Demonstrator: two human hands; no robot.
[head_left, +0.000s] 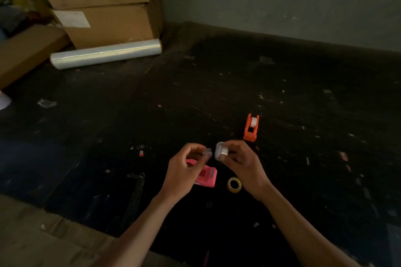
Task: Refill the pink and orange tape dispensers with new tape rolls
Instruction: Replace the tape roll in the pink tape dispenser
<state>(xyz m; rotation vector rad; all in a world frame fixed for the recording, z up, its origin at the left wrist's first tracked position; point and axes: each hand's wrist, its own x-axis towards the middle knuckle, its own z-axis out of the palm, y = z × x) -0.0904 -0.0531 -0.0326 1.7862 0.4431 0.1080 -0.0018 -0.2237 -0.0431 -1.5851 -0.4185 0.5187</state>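
Right hand (243,158): your fingers (231,147) held a white tape roll (221,150) above the floor, its flat side turned toward your left hand.
Left hand (186,165): your fingers (199,149) pinched a small clear piece of tape (207,152) just beside the roll; whether it was joined to the roll could not be told.
Pink dispenser (208,176): it lay on the dark floor (303,104) beneath your left hand, partly hidden by it.
Orange dispenser (251,127): it stood on the floor beyond your hands, with a white roll seated in it.
Yellowish tape ring (234,184): it lay flat on the floor just right of the pink dispenser, under your right wrist.
Far left corner of the floor: cardboard boxes (102,4) were stacked, with a roll of clear film (106,53) lying before them.
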